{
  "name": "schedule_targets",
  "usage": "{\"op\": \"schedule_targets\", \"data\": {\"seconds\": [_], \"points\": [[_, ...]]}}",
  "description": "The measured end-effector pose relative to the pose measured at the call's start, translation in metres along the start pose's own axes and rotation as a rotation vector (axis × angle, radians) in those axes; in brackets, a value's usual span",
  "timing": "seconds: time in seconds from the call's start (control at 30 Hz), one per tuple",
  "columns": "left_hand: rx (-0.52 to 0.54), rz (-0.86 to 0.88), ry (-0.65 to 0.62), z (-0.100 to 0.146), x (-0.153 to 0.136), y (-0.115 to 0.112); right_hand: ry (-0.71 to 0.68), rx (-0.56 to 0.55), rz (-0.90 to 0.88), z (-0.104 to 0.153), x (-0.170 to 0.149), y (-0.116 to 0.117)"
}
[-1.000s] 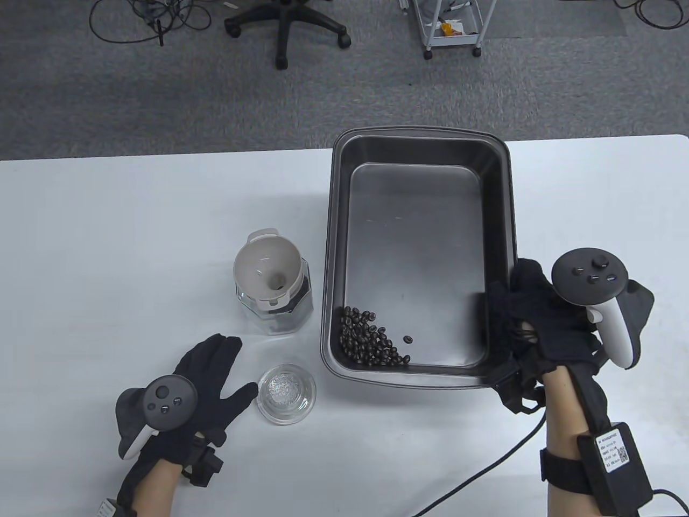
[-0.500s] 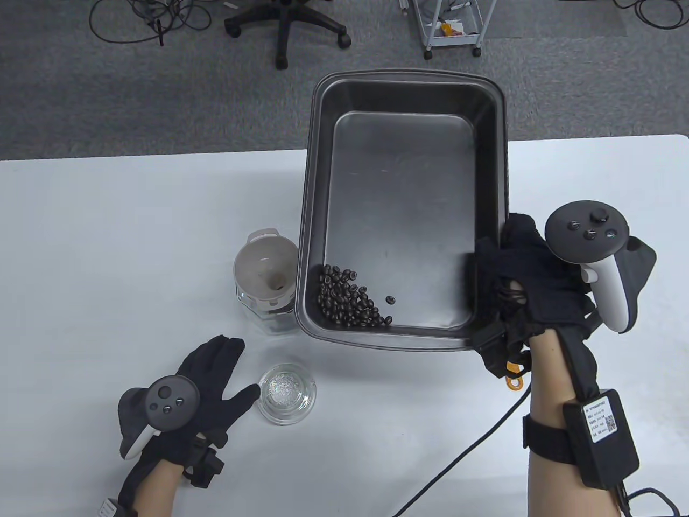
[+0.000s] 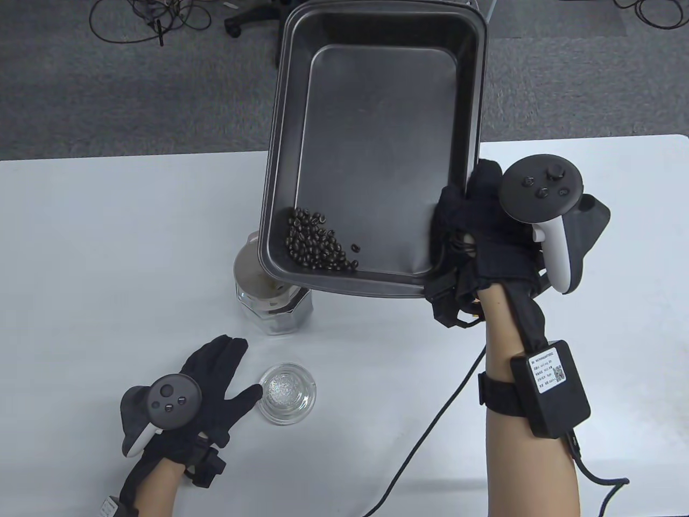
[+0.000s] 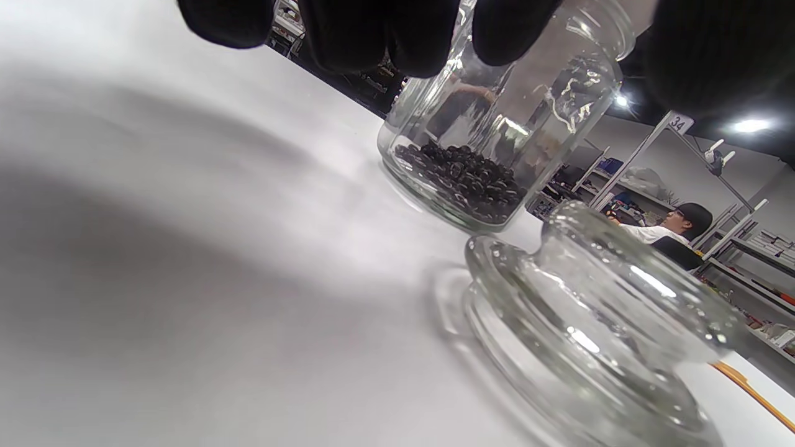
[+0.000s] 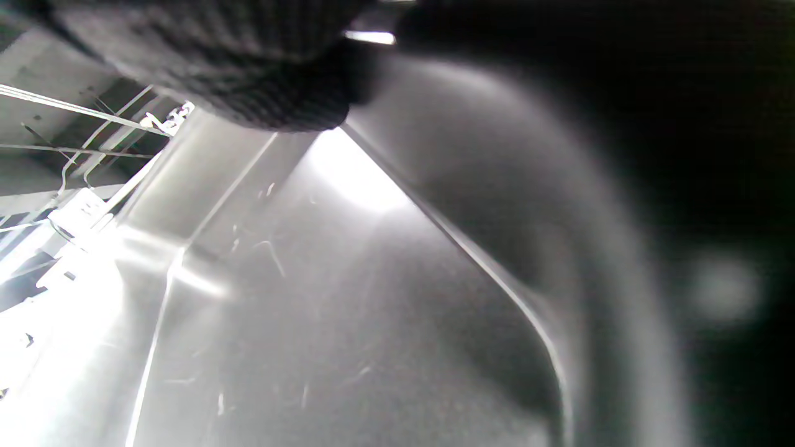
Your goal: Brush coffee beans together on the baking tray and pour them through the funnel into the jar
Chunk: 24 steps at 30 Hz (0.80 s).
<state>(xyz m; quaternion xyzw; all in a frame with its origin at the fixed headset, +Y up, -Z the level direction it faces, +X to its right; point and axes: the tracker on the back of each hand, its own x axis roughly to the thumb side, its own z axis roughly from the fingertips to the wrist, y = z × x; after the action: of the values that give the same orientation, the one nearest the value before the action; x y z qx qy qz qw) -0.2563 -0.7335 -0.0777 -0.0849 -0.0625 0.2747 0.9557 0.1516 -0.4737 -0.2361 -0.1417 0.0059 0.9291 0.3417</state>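
My right hand (image 3: 473, 226) grips the near right corner of the dark metal baking tray (image 3: 377, 43) and holds it lifted above the table. A heap of coffee beans (image 3: 315, 245) lies in its near left corner, with one stray bean beside it. That corner hangs over the white funnel (image 3: 248, 272), which sits in the glass jar (image 3: 274, 309). Beans cover the jar (image 4: 497, 136) bottom in the left wrist view. My left hand (image 3: 215, 377) rests flat on the table with straight fingers, near the jar's glass lid (image 3: 286, 393). The right wrist view shows only the tray's inner wall (image 5: 261, 298).
The white table (image 3: 107, 226) extends to the left and right of the jar. The glove's cable (image 3: 425, 436) trails across the table from my right forearm. An office chair base (image 3: 247, 21) and loose cables lie on the floor behind the table.
My right hand has lifted the tray off the table and carried it up and left, until its bean corner hangs over the funnel. The left hand has stayed in place.
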Motion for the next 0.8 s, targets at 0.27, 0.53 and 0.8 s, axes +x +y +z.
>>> {"op": "schedule_targets", "data": {"seconds": [0.27, 0.53, 0.8], "points": [[-0.003, -0.002, 0.000, 0.000, 0.000, 0.000, -0.046, -0.046, -0.030, -0.008, 0.010, 0.016], [-0.003, 0.001, 0.001, -0.001, 0.000, 0.000, -0.095, -0.113, -0.047, -0.009, 0.014, 0.019], [-0.009, -0.001, 0.004, -0.002, 0.000, -0.001, -0.172, -0.159, -0.036, 0.000, 0.027, 0.020]]}}
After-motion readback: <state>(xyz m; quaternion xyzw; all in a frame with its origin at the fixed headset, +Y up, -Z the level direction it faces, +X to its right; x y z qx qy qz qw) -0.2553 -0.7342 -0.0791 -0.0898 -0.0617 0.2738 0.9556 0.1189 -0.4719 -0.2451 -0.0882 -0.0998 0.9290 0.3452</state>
